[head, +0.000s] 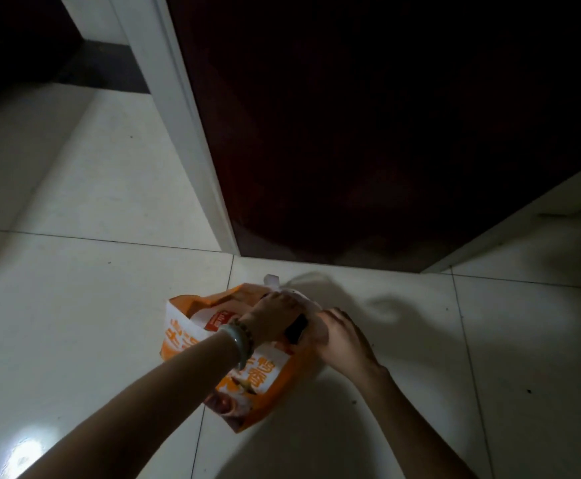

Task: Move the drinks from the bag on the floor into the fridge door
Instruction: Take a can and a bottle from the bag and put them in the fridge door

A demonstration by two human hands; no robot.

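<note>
An orange and white plastic bag (192, 333) stands on the pale tiled floor just in front of a dark red fridge (368, 133). My left hand (275, 318), with bracelets at the wrist, reaches into the bag's open mouth and closes around something with a dark part showing (296, 328); what it is cannot be made out. My right hand (342, 335) grips the bag's right edge. A red label (214, 321) shows inside the bag. The fridge door appears closed.
White tiled floor (92, 305) spreads to the left and right of the bag. A white frame or wall edge (185, 126) runs along the fridge's left side, and a pale panel (541, 209) flanks its right. The scene is dim.
</note>
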